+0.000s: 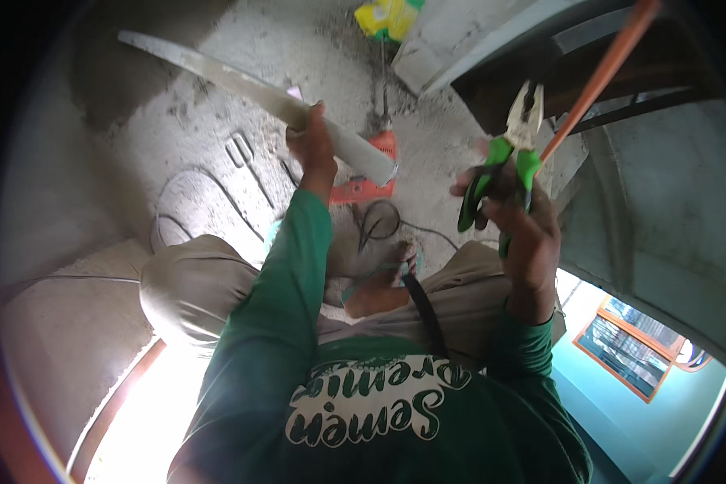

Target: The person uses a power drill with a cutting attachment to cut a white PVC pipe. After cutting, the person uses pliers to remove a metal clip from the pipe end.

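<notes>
My left hand (313, 149) is closed round a long grey-white pipe (218, 77), gripping it near its near end. The pipe slants away to the far left, above the dusty floor. My right hand (528, 234) holds combination pliers (524, 121) with green and black handles, jaws pointing away from me and slightly parted. Just behind the pliers, an orange rod or tube (597, 81) runs up to the far right; whether my hand touches it is hidden. Below the pipe's near end, a red power drill (363, 189) with a long bit lies on the floor.
The drill's black cable (427, 230) curls over the rough concrete floor (306, 48). A metal tool with a looped end (239, 151) and a thin wire (163, 202) lie to the left. At the far side sits a yellow and green bag (387, 18). A grey panel (653, 202) borders the right.
</notes>
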`<move>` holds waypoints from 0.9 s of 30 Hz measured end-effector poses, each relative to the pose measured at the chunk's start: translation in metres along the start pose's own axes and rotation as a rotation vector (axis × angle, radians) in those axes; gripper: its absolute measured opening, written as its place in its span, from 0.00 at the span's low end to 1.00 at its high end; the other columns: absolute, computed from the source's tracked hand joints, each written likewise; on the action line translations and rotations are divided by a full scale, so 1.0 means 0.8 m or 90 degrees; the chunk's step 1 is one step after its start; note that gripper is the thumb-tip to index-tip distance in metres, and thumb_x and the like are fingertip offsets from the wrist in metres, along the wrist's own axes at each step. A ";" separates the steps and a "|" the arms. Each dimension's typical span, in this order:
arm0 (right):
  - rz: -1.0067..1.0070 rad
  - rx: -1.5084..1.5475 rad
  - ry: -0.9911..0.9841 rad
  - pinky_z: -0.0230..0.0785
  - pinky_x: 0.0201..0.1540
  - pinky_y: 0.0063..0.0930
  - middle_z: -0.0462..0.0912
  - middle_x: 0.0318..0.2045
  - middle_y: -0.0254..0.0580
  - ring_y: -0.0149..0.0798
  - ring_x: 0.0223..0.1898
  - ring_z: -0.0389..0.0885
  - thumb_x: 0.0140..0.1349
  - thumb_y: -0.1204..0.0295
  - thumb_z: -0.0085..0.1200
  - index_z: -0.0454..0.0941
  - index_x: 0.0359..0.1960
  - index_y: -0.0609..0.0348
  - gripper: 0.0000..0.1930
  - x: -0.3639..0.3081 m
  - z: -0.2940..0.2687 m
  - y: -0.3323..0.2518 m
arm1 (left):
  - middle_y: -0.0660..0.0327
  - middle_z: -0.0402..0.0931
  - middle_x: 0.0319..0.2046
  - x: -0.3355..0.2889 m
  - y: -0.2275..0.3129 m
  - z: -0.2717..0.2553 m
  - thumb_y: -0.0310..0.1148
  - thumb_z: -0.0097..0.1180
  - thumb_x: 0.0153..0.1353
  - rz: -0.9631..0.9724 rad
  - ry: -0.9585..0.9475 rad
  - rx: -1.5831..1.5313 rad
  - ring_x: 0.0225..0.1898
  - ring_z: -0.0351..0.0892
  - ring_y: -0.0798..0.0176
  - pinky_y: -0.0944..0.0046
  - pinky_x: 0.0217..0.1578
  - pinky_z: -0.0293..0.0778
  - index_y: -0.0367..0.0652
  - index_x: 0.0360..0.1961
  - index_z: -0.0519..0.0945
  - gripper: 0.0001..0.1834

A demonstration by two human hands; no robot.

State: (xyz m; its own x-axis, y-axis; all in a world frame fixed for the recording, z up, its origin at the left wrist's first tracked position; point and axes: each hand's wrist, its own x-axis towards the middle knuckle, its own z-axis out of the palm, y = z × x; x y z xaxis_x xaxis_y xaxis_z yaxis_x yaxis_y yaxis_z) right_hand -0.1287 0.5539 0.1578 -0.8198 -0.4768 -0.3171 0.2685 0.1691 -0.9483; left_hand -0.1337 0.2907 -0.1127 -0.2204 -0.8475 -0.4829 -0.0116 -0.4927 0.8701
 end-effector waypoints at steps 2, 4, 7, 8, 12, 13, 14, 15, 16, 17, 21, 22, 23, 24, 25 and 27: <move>-0.037 -0.011 -0.014 0.72 0.43 0.27 0.85 0.48 0.47 0.39 0.46 0.83 0.56 0.74 0.50 0.69 0.66 0.72 0.32 -0.032 -0.008 -0.001 | 0.57 0.79 0.47 -0.019 0.068 0.009 0.41 0.69 0.56 -0.081 -0.096 -0.238 0.49 0.79 0.55 0.51 0.55 0.75 0.38 0.56 0.78 0.30; -0.065 -0.026 -0.032 0.71 0.45 0.26 0.84 0.46 0.42 0.32 0.42 0.78 0.62 0.77 0.52 0.75 0.56 0.68 0.20 -0.064 -0.009 0.006 | 0.57 0.77 0.49 -0.045 0.127 0.001 0.41 0.65 0.59 -0.092 -0.238 -0.344 0.51 0.77 0.54 0.50 0.58 0.73 0.41 0.63 0.71 0.32; -0.074 -0.213 -0.049 0.72 0.47 0.31 0.83 0.44 0.45 0.34 0.41 0.78 0.66 0.76 0.54 0.75 0.58 0.66 0.19 -0.096 -0.006 0.012 | 0.60 0.70 0.35 -0.070 0.205 -0.015 0.41 0.65 0.59 -0.038 -0.241 -0.430 0.42 0.78 0.51 0.51 0.52 0.80 0.45 0.53 0.69 0.25; -0.030 -0.310 -0.042 0.72 0.47 0.32 0.82 0.43 0.47 0.35 0.41 0.79 0.66 0.75 0.55 0.75 0.59 0.66 0.19 -0.104 -0.003 0.011 | 0.59 0.71 0.36 -0.076 0.225 -0.022 0.41 0.65 0.59 -0.046 -0.250 -0.435 0.41 0.78 0.51 0.52 0.52 0.81 0.44 0.54 0.68 0.26; -0.230 -0.560 -0.087 0.71 0.63 0.43 0.82 0.55 0.55 0.56 0.54 0.83 0.67 0.75 0.56 0.72 0.67 0.67 0.26 -0.122 0.013 -0.004 | 0.58 0.78 0.39 -0.085 0.271 -0.053 0.38 0.61 0.64 -0.022 -0.281 -0.464 0.37 0.82 0.55 0.58 0.48 0.84 0.42 0.52 0.70 0.20; -0.237 -0.632 -0.076 0.70 0.63 0.45 0.81 0.56 0.57 0.59 0.55 0.82 0.66 0.76 0.56 0.70 0.69 0.65 0.28 -0.123 0.020 -0.009 | 0.59 0.78 0.39 -0.085 0.277 -0.060 0.37 0.59 0.65 -0.002 -0.301 -0.463 0.38 0.82 0.56 0.56 0.48 0.83 0.43 0.50 0.71 0.17; -0.271 -0.694 -0.068 0.69 0.64 0.47 0.79 0.57 0.59 0.61 0.56 0.81 0.66 0.76 0.56 0.69 0.71 0.63 0.30 -0.123 0.027 -0.015 | 0.61 0.78 0.40 -0.084 0.282 -0.067 0.37 0.57 0.66 0.016 -0.315 -0.462 0.40 0.82 0.58 0.54 0.48 0.83 0.44 0.48 0.72 0.14; -0.326 -0.747 -0.060 0.69 0.64 0.49 0.78 0.58 0.61 0.64 0.57 0.79 0.65 0.76 0.56 0.67 0.73 0.61 0.33 -0.123 0.036 -0.019 | 0.62 0.77 0.36 -0.085 0.285 -0.071 0.36 0.55 0.68 0.031 -0.324 -0.470 0.37 0.81 0.58 0.56 0.45 0.83 0.45 0.41 0.74 0.07; -0.321 -0.794 -0.047 0.69 0.64 0.50 0.77 0.59 0.60 0.63 0.57 0.79 0.64 0.76 0.56 0.65 0.75 0.59 0.35 -0.121 0.043 -0.024 | 0.62 0.77 0.34 -0.084 0.287 -0.078 0.36 0.55 0.68 0.040 -0.340 -0.462 0.36 0.80 0.58 0.56 0.44 0.83 0.45 0.40 0.74 0.07; -0.336 -0.832 -0.035 0.69 0.64 0.51 0.75 0.59 0.58 0.63 0.58 0.78 0.64 0.77 0.56 0.63 0.76 0.57 0.37 -0.120 0.051 -0.027 | 0.62 0.77 0.33 -0.085 0.288 -0.083 0.36 0.55 0.68 0.047 -0.358 -0.455 0.35 0.80 0.58 0.56 0.44 0.82 0.45 0.39 0.74 0.07; -0.420 -0.938 -0.003 0.70 0.62 0.51 0.73 0.57 0.56 0.59 0.58 0.77 0.61 0.78 0.55 0.61 0.78 0.57 0.39 -0.117 0.073 -0.039 | 0.62 0.73 0.27 -0.088 0.288 -0.093 0.36 0.54 0.69 0.031 -0.378 -0.461 0.31 0.77 0.58 0.57 0.42 0.82 0.45 0.34 0.72 0.09; -0.411 -0.966 -0.006 0.70 0.62 0.50 0.74 0.56 0.56 0.57 0.58 0.77 0.62 0.79 0.54 0.62 0.77 0.59 0.38 -0.118 0.076 -0.042 | 0.62 0.73 0.27 -0.090 0.286 -0.094 0.36 0.54 0.69 0.022 -0.375 -0.471 0.30 0.76 0.58 0.57 0.42 0.82 0.45 0.33 0.71 0.09; -0.445 -0.973 0.009 0.71 0.62 0.49 0.74 0.55 0.55 0.56 0.57 0.77 0.62 0.79 0.54 0.63 0.76 0.61 0.37 -0.119 0.078 -0.045 | 0.63 0.72 0.26 -0.091 0.284 -0.094 0.36 0.54 0.69 0.020 -0.369 -0.460 0.30 0.76 0.58 0.57 0.43 0.82 0.46 0.33 0.71 0.09; -0.450 -0.987 0.015 0.71 0.61 0.49 0.74 0.54 0.55 0.55 0.57 0.78 0.62 0.79 0.53 0.65 0.75 0.62 0.35 -0.121 0.079 -0.047 | 0.63 0.72 0.26 -0.092 0.281 -0.094 0.36 0.54 0.70 0.015 -0.363 -0.450 0.30 0.76 0.58 0.56 0.43 0.82 0.46 0.33 0.71 0.09; -0.476 -0.994 0.026 0.71 0.61 0.48 0.75 0.53 0.54 0.54 0.56 0.78 0.62 0.80 0.53 0.66 0.74 0.64 0.34 -0.123 0.080 -0.050 | 0.63 0.72 0.26 -0.093 0.277 -0.093 0.36 0.54 0.70 0.010 -0.364 -0.447 0.30 0.76 0.59 0.56 0.43 0.82 0.46 0.33 0.71 0.09; -0.469 -1.064 0.050 0.72 0.59 0.46 0.76 0.52 0.53 0.52 0.55 0.78 0.63 0.79 0.52 0.67 0.73 0.65 0.32 -0.125 0.082 -0.054 | 0.63 0.71 0.26 -0.095 0.271 -0.090 0.36 0.55 0.70 -0.001 -0.365 -0.449 0.30 0.75 0.59 0.55 0.44 0.82 0.46 0.33 0.71 0.09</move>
State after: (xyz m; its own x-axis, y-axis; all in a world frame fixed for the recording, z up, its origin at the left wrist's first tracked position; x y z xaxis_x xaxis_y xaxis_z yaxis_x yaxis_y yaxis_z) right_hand -0.0253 0.5381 0.2302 -0.5557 -0.8157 0.1606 -0.8052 0.5762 0.1405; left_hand -0.0494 0.2339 0.1051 -0.6741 -0.7120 -0.1966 0.5465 -0.6598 0.5157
